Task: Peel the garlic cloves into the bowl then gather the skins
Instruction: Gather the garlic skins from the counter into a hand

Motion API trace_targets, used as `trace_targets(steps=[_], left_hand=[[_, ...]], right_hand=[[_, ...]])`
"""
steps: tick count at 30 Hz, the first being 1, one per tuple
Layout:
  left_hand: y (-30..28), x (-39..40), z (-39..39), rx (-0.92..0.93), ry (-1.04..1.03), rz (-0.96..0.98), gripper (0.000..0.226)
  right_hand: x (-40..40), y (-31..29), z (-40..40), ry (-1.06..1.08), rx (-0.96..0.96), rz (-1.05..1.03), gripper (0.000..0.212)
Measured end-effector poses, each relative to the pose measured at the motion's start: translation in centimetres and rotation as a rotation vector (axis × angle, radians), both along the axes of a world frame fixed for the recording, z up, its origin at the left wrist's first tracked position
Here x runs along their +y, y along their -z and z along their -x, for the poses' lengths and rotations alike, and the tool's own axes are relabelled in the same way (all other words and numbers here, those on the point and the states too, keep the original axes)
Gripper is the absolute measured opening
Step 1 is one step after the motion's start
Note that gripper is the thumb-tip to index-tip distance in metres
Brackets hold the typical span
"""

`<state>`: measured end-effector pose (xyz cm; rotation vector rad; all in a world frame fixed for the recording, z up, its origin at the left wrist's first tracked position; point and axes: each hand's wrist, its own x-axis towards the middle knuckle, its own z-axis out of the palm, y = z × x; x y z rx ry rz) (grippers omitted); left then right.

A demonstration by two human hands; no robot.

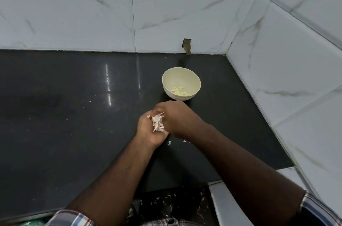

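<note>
White marble-look tiles back a dark, glossy bench point(74, 114) in a corner. Over its middle the two hands meet: the left hand point(149, 131) lies palm up, fingers cupped round a clump of pale garlic skins point(157, 121), while the right hand point(177, 118) presses against it from the right, fingers curled onto the same skins. Just beyond the hands stands a cream bowl point(167, 79) with peeled garlic cloves point(180, 91) inside. Small skin scraps point(169, 142) lie just behind the hands.
</note>
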<state>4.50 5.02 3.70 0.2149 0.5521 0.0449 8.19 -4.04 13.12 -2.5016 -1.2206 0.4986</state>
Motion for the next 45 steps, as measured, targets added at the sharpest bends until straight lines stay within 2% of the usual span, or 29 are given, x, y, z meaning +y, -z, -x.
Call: trace_targets(steps=[5,8,12,16,20,23,26,28,30,32,34,36,38,41,45], left_hand=[[0.3,-0.3,0.0,-0.023,0.006,-0.030,0.025],[0.2,-0.5,0.1,-0.046,0.013,0.004,0.026],[0.0,-0.8,0.1,-0.019,-0.022,-0.003,0.043],[0.0,-0.6,0.1,0.011,-0.012,-0.027,0.029],[0.0,-0.7,0.1,-0.010,-0.015,-0.016,0.029],[0.0,-0.7,0.0,0.015,-0.012,-0.021,0.028],[-0.2,-0.7,0.0,0.013,-0.003,0.000,0.026],[-0.4,-0.6,-0.1,0.006,-0.002,0.004,0.028],[-0.6,-0.4,-0.2,0.030,-0.029,0.026,0.031],[-0.7,0.0,-0.1,0.063,-0.057,0.040,0.034],[-0.9,0.5,0.1,0.081,-0.082,0.035,0.035],[-1.0,1.0,0.3,0.083,-0.099,0.028,0.036],[-1.1,1.8,0.6,0.085,-0.118,0.021,0.036],[-1.2,3.2,1.1,0.098,-0.157,0.008,0.036],[-1.1,4.7,1.8,0.099,-0.192,-0.021,0.036]], right_hand=[[-0.1,0.3,-0.1,0.036,-0.008,-0.084,0.032],[-0.4,0.0,-0.3,0.060,-0.010,-0.130,0.032],[-0.6,-0.2,-0.8,0.069,-0.036,-0.170,0.029],[-0.7,0.6,-0.6,-0.036,-0.051,-0.120,0.032],[-1.2,-0.4,-1.1,0.063,-0.011,-0.181,0.040],[-1.4,-0.5,-1.2,0.103,0.021,-0.273,0.028],[-1.5,0.4,-0.8,0.050,0.049,-0.277,0.023],[-2.0,0.5,-1.2,0.125,0.128,-0.392,0.026],[-3.1,0.7,-2.7,0.297,0.184,-0.559,0.026],[-4.7,1.6,-4.9,0.434,0.243,-0.641,0.022],[-6.3,3.4,-6.8,0.503,0.237,-0.605,0.020],[-7.9,5.7,-7.6,0.529,0.123,-0.489,0.021],[-9.0,7.9,-7.7,0.523,0.025,-0.372,0.031],[-8.1,10.5,-6.2,0.500,0.042,-0.220,0.046],[-4.8,12.4,-0.9,0.298,-0.036,-0.191,0.053]])
